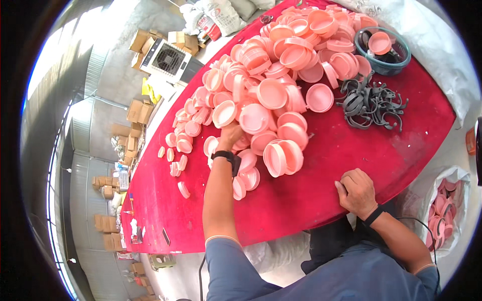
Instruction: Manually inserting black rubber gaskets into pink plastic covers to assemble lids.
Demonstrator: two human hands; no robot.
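Note:
My left hand point(231, 135) reaches into a large heap of pink round plastic lids point(271, 94). Its fingers are hidden among them, right below one pale-lit lid point(224, 114), so a grip cannot be made out. Near the table's front edge, my right hand point(357, 193) rests on the red cloth point(301, 200), fingers curled in and thumb a little apart; nothing shows in it. Paired lids point(283, 158) lie at the heap's near side. Dark bands circle both wrists.
Right of the heap lie tangled dark grey plastic straps point(371, 103). A blue-green basket point(385, 62) stands behind them, with a pink lid inside. A white sack point(447, 215) of pink parts sits at the right. Beyond the table are an air cooler point(168, 60) and cardboard boxes point(139, 111).

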